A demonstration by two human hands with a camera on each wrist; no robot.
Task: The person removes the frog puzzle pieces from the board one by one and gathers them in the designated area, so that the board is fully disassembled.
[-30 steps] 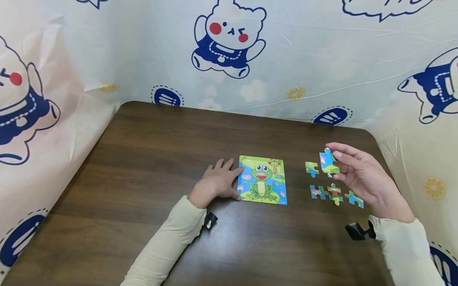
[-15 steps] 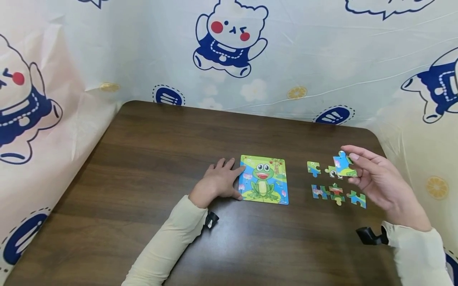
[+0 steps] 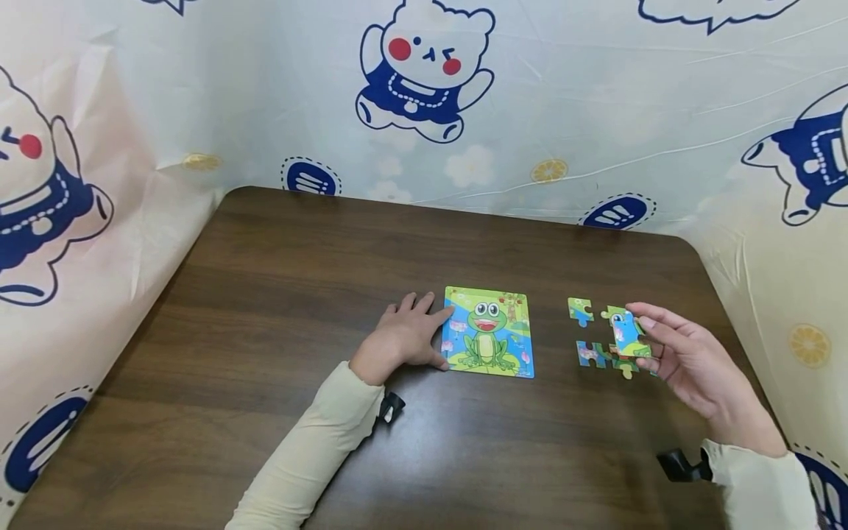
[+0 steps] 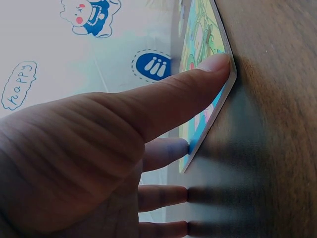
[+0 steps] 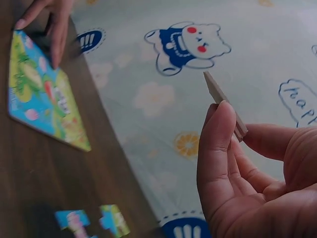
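A square frog puzzle, with its picture whole, lies flat near the middle of the brown table. My left hand rests at its left side with fingers spread. In the left wrist view the thumb lies on the puzzle's edge and a fingertip touches its corner. Off to the right, my right hand pinches a blue and green puzzle piece by its right side. The right wrist view shows that piece edge-on between thumb and fingers, raised off the table. Several loose puzzle pieces lie below and beside it, some partly hidden.
The dark wooden table has rounded far corners. A pale curtain printed with cartoon bears stands round its back and sides. Black wrist cameras sit at both sleeve cuffs.
My right hand has carried the puzzle piece first rightward, then nearer to me, from above the far row of pieces to above the near row. The left hand and the frog puzzle stay put.
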